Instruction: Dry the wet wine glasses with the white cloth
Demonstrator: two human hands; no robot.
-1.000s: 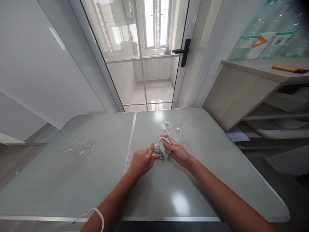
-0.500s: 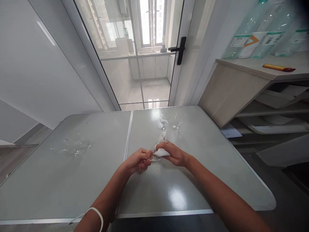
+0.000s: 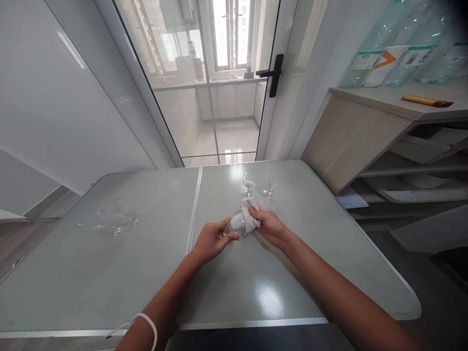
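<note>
My left hand [image 3: 214, 239] is closed around the lower part of a clear stemmed glass [image 3: 238, 229], which is tilted on its side just above the table. In my right hand [image 3: 268, 225] a white cloth [image 3: 249, 214] is pinched, pressed at the glass's mouth. White material shows through the bowl, though I cannot tell how far in the cloth reaches. Beyond my hands stand two clear stemmed glasses, one goblet [image 3: 249, 184] and another glass [image 3: 269, 189] to its right.
Several transparent glasses [image 3: 116, 226] sit on the left half of the grey-green table [image 3: 153, 273]. A glass door with a black handle [image 3: 276, 75] rises behind. At right, a wooden shelf unit [image 3: 358, 126] bears large plastic bottles [image 3: 395, 63] and a yellow-red packet [image 3: 426, 101].
My left hand has turned and now grips the glass with thumb and fingers apart around it. The cloth has moved from under my right fingers to around the glass's mouth.
</note>
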